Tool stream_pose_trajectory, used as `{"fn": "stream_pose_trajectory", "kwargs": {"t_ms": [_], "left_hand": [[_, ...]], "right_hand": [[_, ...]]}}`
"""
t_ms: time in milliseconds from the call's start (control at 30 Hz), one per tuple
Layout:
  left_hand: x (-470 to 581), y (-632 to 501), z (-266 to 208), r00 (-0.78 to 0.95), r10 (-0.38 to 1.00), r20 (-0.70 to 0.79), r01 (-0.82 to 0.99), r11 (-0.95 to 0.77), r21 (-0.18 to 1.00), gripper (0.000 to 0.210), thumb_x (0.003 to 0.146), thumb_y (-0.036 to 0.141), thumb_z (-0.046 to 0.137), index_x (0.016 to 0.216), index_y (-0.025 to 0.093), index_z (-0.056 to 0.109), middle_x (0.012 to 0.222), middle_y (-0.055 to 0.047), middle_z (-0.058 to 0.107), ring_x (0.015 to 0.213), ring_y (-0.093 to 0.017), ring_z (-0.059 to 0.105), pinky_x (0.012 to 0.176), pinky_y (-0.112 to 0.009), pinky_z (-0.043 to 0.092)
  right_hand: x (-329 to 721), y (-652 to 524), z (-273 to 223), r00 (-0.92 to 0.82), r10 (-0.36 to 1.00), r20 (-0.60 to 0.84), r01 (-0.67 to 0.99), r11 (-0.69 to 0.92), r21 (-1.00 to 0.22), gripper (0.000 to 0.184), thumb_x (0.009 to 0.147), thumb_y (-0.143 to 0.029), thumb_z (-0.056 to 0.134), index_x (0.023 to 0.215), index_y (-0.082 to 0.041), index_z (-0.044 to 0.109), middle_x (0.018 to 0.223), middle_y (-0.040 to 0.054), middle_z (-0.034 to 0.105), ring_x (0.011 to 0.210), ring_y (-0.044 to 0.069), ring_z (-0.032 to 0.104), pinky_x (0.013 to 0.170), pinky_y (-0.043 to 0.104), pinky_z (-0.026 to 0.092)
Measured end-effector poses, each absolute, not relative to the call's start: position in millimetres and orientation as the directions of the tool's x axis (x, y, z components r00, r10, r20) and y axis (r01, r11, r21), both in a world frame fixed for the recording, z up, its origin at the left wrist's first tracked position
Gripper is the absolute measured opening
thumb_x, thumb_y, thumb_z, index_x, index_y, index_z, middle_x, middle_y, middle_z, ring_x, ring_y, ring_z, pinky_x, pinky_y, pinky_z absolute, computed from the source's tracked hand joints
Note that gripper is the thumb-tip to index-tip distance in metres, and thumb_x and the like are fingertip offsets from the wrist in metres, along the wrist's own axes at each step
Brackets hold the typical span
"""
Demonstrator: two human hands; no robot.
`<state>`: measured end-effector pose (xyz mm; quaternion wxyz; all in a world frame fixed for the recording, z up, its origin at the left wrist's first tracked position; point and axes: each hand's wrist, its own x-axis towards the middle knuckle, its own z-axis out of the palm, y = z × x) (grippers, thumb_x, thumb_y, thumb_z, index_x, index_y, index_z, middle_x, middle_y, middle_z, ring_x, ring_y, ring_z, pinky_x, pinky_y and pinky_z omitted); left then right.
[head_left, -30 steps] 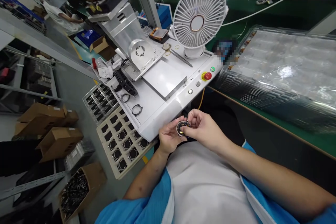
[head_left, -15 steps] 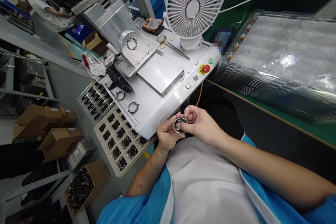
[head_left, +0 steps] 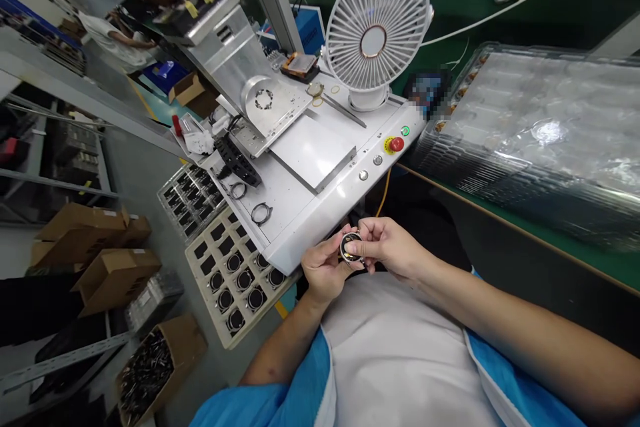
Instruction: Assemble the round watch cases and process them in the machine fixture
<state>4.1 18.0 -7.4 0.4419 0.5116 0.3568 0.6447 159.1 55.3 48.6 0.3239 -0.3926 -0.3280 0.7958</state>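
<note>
Between my two hands, in front of my body, is a round watch case with a metal rim and a dark inside with a small yellow spot. My left hand grips it from the left, fingers behind and thumb at its lower edge. My right hand holds the right side, its thumb pressed across the face. Close by, the white machine base carries two loose dark rings at its left end. To the left, a cream tray holds several round watch cases in its pockets.
A white fan stands at the back of the machine, near tweezers. A red emergency button sits on the front edge. Clear plastic trays are stacked on the right. Cardboard boxes stand at the left; a person is further back.
The view has shifted, so the surroundings sit slightly lower and further right. Both hands still hold the watch case; the right thumb still lies on its face.
</note>
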Motion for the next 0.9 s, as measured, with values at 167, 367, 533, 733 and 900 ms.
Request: {"fn": "stream_pose_trajectory", "kwargs": {"t_ms": [167, 367, 533, 733, 900], "left_hand": [[0.9, 20.8, -2.8, -0.203, 0.930, 0.305, -0.167, -0.340, 0.925, 0.052, 0.068, 0.024, 0.096, 0.117, 0.029, 0.079, 0.115, -0.009, 0.081, 0.106, -0.030, 0.079, 0.095, -0.039, 0.066], [-4.9, 24.5, 11.4, -0.195, 0.960, 0.200, -0.354, -0.259, 0.898, 0.040, 0.085, 0.034, 0.083, 0.124, 0.029, 0.075, 0.127, -0.010, 0.077, 0.109, -0.031, 0.078, 0.099, -0.045, 0.064], [-11.2, 25.2, 19.0, -0.089, 0.976, 0.199, -0.244, -0.215, 0.946, 0.056, 0.074, 0.024, 0.092, 0.127, 0.029, 0.073, 0.116, -0.009, 0.079, 0.091, -0.023, 0.081, 0.079, -0.032, 0.067], [-11.0, 22.1, 13.0, -0.190, 0.910, 0.369, 0.019, -0.373, 0.928, 0.070, 0.070, 0.016, 0.093, 0.134, 0.024, 0.068, 0.119, -0.012, 0.080, 0.101, -0.022, 0.080, 0.091, -0.032, 0.066], [-7.2, 21.2, 16.0, -0.161, 0.883, 0.441, 0.223, -0.403, 0.888, 0.075, 0.073, 0.013, 0.090, 0.141, 0.024, 0.062, 0.126, -0.013, 0.077, 0.110, -0.025, 0.078, 0.096, -0.034, 0.066]], "right_hand": [[153.0, 67.2, 46.5, -0.481, 0.795, -0.370, -0.166, -0.497, -0.852, 0.057, 0.057, -0.054, 0.096, 0.066, -0.018, 0.053, 0.057, 0.0002, 0.065, 0.044, 0.010, 0.054, 0.037, 0.020, 0.049], [160.8, 141.4, 63.6, -0.207, 0.928, -0.310, -0.036, -0.323, -0.946, 0.048, 0.066, -0.038, 0.096, 0.087, -0.020, 0.057, 0.057, -0.0039, 0.062, 0.043, 0.013, 0.055, 0.031, 0.019, 0.044], [163.2, 193.3, 76.4, 0.035, 0.952, -0.303, -0.050, -0.301, -0.952, 0.030, 0.087, -0.025, 0.080, 0.076, -0.020, 0.053, 0.048, -0.0033, 0.056, 0.032, 0.009, 0.044, 0.029, 0.020, 0.036], [165.1, 159.5, 81.3, -0.070, 0.981, -0.182, -0.066, -0.186, -0.980, 0.036, 0.079, -0.034, 0.085, 0.069, -0.019, 0.054, 0.045, -0.0048, 0.053, 0.035, 0.007, 0.041, 0.035, 0.017, 0.032], [167.1, 94.0, 80.3, -0.445, 0.849, -0.286, 0.053, -0.294, -0.954, 0.041, 0.069, -0.048, 0.088, 0.071, -0.018, 0.059, 0.051, -0.0007, 0.061, 0.038, 0.010, 0.050, 0.037, 0.019, 0.038]]}}
